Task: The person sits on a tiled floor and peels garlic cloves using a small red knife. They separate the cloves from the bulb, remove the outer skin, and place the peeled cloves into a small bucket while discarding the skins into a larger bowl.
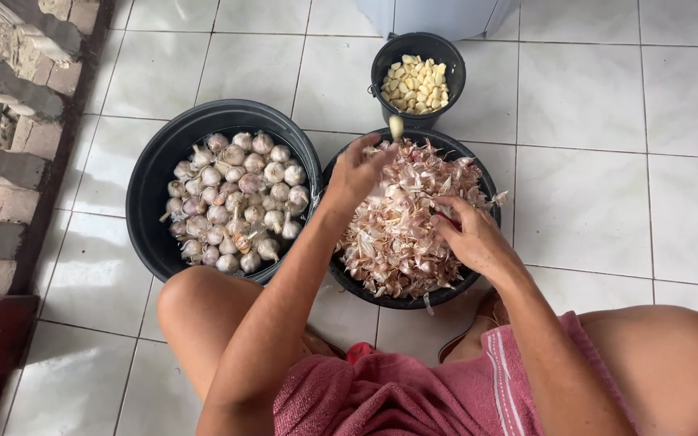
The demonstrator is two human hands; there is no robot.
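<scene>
We are losing the pale container to the top edge; garlic skins are hiding their basin's floor.

A peeled, pale yellow garlic clove is in mid-air just above the raised left hand, between a black basin heaped with papery pinkish garlic skins and a small black bucket of peeled cloves.

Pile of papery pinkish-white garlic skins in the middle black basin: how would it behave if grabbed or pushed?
The pile of papery pinkish-white garlic skins looks thin and curled, so probably very light and floppy, crumpling in a grip. It is heaped above the rim of the round black basin, so a push would likely spill flakes. Loose pieces probably scatter rather than lift together.
</scene>
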